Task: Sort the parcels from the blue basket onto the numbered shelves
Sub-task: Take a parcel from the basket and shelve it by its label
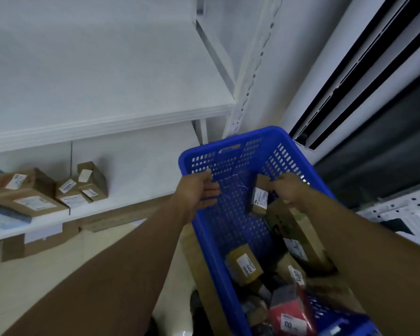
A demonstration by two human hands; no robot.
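The blue basket [230, 151] stands tilted at the lower right, with several parcels inside. My left hand [201, 190] is at the basket's left wall, fingers fairly straight, touching the rim. My right hand [287, 187] reaches inside and grips the top of a small brown cardboard parcel [260, 200] with a white label, standing upright against the basket's far wall. Lower in the basket lie another small brown box [244, 264], a long brown box [294, 229] and a red bag [289, 314].
White shelves [107, 122] fill the left. Several labelled brown boxes [27, 190] sit on the lower shelf, with more cardboard boxes [41, 241] on the floor beneath. A white slotted upright [250, 69] and dark-slatted panels [364, 76] stand at the right.
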